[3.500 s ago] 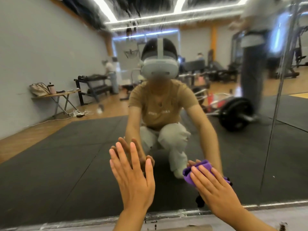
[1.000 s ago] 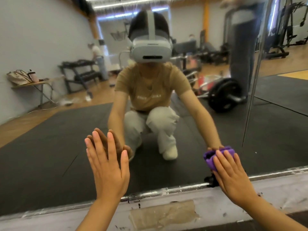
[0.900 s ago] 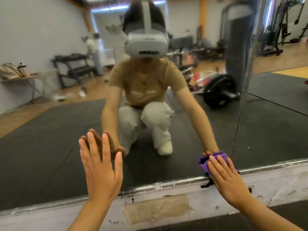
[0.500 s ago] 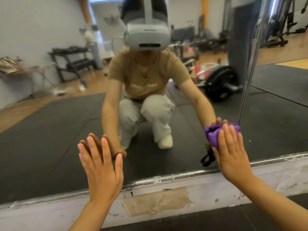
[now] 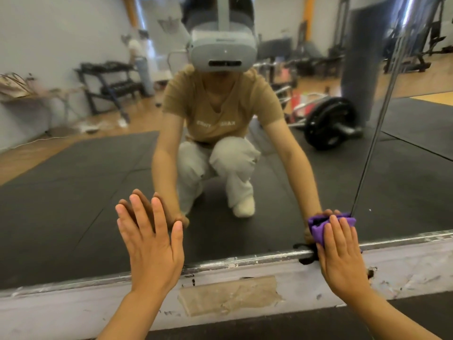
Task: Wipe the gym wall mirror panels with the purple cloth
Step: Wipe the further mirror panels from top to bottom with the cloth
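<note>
Purple cloth [image 5: 318, 229] is being pressed by the flat-fingered right hand [image 5: 339, 251] just above the mirror's bottom trim [image 5: 245, 260], where snagging is being risked, while the spread-fingered left hand [image 5: 152, 241] is probably smudging the mirror [image 5: 73, 192].

The left hand [image 5: 150, 244] lies flat with fingers spread against the mirror [image 5: 73, 192], just above its bottom edge. To its right, the right hand [image 5: 339, 251] presses the bunched purple cloth [image 5: 318, 227] onto the glass beside a panel seam [image 5: 367, 168]. Below both hands runs a scuffed white ledge [image 5: 404, 268].
</note>
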`<control>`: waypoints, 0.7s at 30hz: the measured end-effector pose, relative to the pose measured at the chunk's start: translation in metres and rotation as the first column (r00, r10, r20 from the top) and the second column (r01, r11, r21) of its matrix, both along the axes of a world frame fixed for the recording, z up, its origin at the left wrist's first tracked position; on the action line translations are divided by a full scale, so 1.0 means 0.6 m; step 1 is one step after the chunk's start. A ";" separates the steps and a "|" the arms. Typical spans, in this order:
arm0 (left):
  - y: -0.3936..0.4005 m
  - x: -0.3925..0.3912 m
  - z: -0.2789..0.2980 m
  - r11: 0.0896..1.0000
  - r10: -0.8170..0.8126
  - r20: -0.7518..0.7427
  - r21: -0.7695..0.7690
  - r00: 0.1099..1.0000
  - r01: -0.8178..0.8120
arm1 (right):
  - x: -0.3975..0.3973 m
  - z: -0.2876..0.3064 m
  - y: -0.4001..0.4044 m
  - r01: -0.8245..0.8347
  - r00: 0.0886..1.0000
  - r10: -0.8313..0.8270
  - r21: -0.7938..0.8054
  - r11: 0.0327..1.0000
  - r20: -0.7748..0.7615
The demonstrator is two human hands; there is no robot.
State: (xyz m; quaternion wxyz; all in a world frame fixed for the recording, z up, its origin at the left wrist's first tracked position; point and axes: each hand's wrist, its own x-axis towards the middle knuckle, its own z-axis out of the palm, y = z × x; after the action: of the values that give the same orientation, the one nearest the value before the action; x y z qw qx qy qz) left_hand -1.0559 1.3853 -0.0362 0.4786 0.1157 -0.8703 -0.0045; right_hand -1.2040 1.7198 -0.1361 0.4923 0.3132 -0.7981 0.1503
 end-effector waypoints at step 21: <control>-0.004 -0.001 -0.003 1.000 -0.011 0.003 -0.013 1.000 0.011 | 0.028 -0.004 -0.102 -0.064 0.986 0.111 0.338 0.939 -0.121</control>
State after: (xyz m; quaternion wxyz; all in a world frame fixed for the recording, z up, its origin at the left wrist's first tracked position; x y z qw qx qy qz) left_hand -1.0565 1.3829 -0.0378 0.4782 0.1078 -0.8716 -0.0013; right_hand -1.1871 1.6585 -0.1383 0.4790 0.4368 -0.7613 0.0129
